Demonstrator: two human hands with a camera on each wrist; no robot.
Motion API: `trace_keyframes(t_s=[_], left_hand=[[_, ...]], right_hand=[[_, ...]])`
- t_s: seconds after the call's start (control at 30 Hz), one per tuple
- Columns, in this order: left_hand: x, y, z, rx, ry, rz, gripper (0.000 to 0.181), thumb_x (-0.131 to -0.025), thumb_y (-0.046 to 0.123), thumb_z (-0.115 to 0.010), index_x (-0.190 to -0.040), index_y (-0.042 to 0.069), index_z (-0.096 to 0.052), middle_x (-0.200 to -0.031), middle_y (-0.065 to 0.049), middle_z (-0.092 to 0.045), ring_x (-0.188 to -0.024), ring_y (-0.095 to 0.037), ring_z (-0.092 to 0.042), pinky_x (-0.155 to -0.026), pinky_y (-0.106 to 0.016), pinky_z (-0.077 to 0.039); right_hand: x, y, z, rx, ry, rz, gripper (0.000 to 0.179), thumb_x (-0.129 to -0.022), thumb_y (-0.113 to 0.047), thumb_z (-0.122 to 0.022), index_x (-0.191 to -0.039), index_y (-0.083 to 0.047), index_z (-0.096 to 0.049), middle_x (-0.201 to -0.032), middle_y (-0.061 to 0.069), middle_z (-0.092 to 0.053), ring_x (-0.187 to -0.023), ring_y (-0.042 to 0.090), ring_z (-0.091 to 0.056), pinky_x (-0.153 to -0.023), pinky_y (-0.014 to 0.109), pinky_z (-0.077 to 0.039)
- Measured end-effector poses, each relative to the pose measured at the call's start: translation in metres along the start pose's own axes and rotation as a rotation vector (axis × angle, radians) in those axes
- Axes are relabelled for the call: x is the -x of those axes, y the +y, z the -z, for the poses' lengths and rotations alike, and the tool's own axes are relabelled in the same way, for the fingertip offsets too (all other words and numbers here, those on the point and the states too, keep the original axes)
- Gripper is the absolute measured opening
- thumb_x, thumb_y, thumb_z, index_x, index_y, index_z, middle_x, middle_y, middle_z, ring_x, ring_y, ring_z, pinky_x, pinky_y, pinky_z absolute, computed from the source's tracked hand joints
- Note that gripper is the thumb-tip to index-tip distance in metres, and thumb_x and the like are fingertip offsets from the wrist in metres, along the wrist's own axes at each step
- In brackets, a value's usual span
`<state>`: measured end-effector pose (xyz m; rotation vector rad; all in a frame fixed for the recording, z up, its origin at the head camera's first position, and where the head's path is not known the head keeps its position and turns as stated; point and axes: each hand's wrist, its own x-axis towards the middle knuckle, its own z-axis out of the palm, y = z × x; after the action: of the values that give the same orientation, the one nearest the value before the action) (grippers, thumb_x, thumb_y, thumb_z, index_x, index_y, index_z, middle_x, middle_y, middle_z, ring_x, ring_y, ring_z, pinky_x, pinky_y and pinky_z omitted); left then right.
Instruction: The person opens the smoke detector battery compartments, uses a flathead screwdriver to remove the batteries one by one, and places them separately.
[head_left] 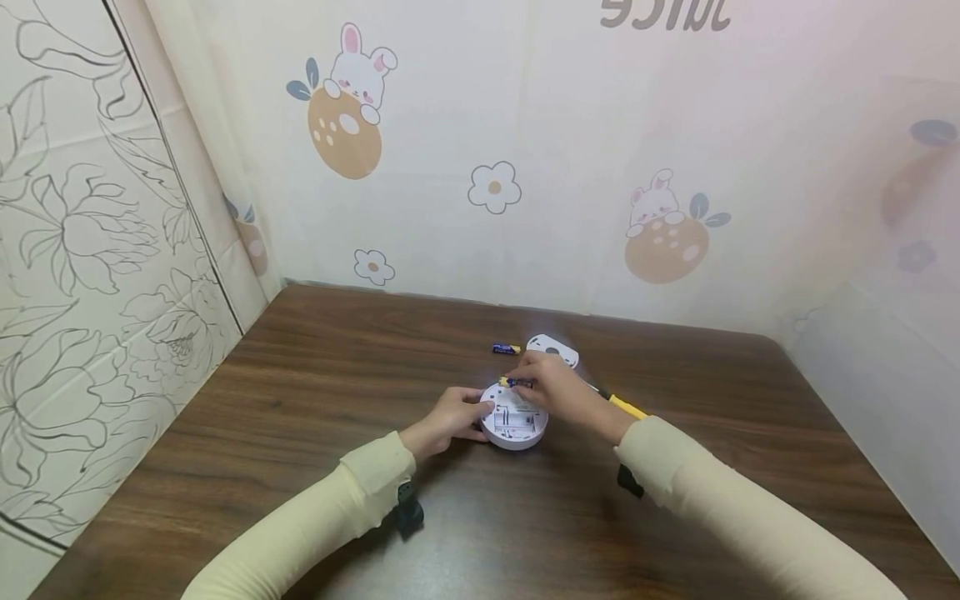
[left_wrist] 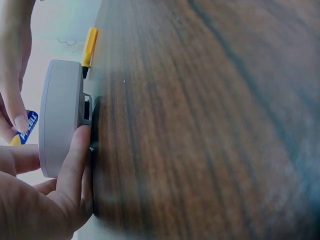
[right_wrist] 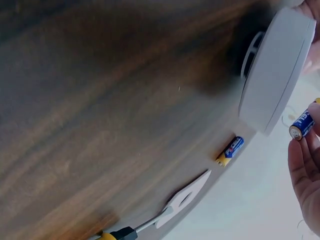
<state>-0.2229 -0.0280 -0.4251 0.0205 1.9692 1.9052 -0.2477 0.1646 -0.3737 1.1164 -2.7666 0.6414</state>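
White round housing (left_wrist: 62,117) clasped in left grip (head_left: 450,418), battery bay (head_left: 513,423) upward, apparently for steadiness and access | blue-and-yellow battery (right_wrist: 303,123) pinched in right grip (head_left: 553,385), just above housing | on worktop (head_left: 360,350) beyond right grip, likely kept clear: second battery (right_wrist: 231,151), cover plate (right_wrist: 197,189), yellow-handled screwdriver (head_left: 627,407)

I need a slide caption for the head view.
Left hand holds a round white device; right hand pinches a battery over it; a second battery lies beyond, on the wooden table.

the device (head_left: 514,422) looks smooth matt plastic, the table (head_left: 517,521) glossy wood.
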Motion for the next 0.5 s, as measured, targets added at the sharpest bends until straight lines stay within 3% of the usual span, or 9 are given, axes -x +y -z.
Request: trace_keyframes(t_s=[0.17, 0.5], left_hand=[[0.001, 0.002, 0.0, -0.009, 0.013, 0.014, 0.04, -0.095, 0.004, -0.055, -0.131, -0.012, -0.048, -0.098, -0.017, -0.062, -0.075, -0.018, -0.062, -0.066, -0.034, -0.059], [-0.001, 0.0, 0.001, -0.014, 0.011, 0.031, 0.041, -0.095, 0.006, -0.057, -0.131, -0.011, -0.049, -0.099, -0.017, -0.062, -0.076, -0.019, -0.063, -0.066, -0.033, -0.059]], right_hand=[[-0.01, 0.008, 0.001, 0.023, 0.017, 0.001, 0.016, -0.081, -0.003, -0.075, -0.097, -0.003, -0.075, -0.087, 0.003, -0.064, -0.08, 0.015, -0.057, -0.069, 0.026, -0.054], [-0.03, 0.026, -0.002, 0.03, 0.007, -0.103, 0.016, -0.083, -0.007, -0.074, -0.098, -0.002, -0.074, -0.087, 0.004, -0.064, -0.079, 0.016, -0.061, -0.068, 0.026, -0.055]])
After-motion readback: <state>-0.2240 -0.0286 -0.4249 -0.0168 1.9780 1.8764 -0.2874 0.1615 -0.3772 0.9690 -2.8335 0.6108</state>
